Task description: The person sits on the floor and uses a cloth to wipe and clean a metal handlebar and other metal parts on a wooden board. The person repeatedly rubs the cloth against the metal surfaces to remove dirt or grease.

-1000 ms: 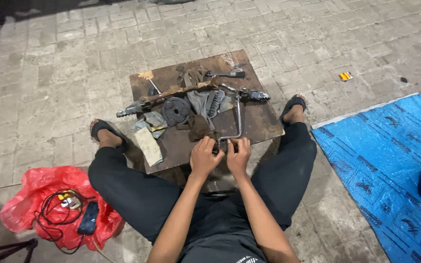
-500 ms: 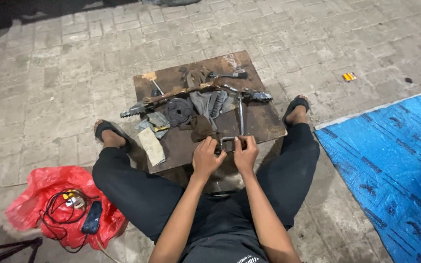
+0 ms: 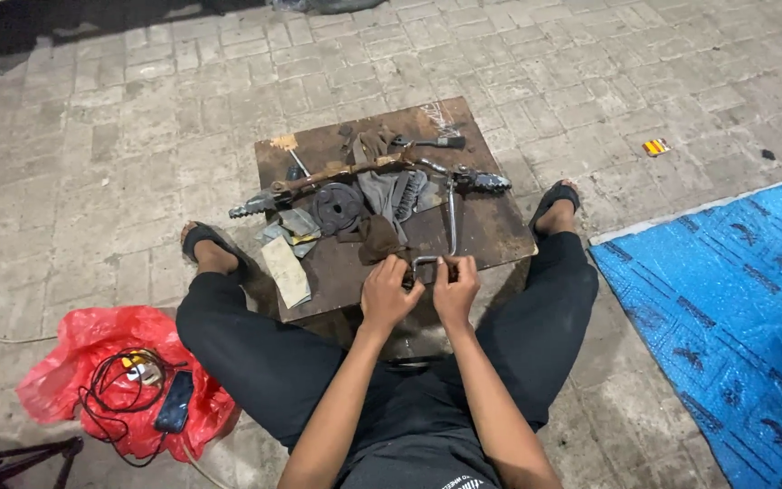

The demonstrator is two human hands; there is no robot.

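A bent metal rod (image 3: 451,222) with a crank-shaped near end lies on a dark wooden board (image 3: 491,234) between my legs. My left hand (image 3: 386,294) and my right hand (image 3: 454,288) both grip that near end, side by side at the board's front edge. Further back on the board lie a long rusty bar with footpeg ends (image 3: 355,174), a dark round gear part (image 3: 337,206) and grey rags (image 3: 391,186). What sits between my fingertips is hidden.
A folded cloth (image 3: 285,270) hangs off the board's left front. A red plastic bag (image 3: 83,362) with cables and a phone (image 3: 174,401) lies at my left. A blue tarp (image 3: 726,308) covers the paving on the right. A small orange item (image 3: 654,146) lies beyond.
The view has shifted slightly. My two hands have stayed together on the rod's near end, with only small finger movements.
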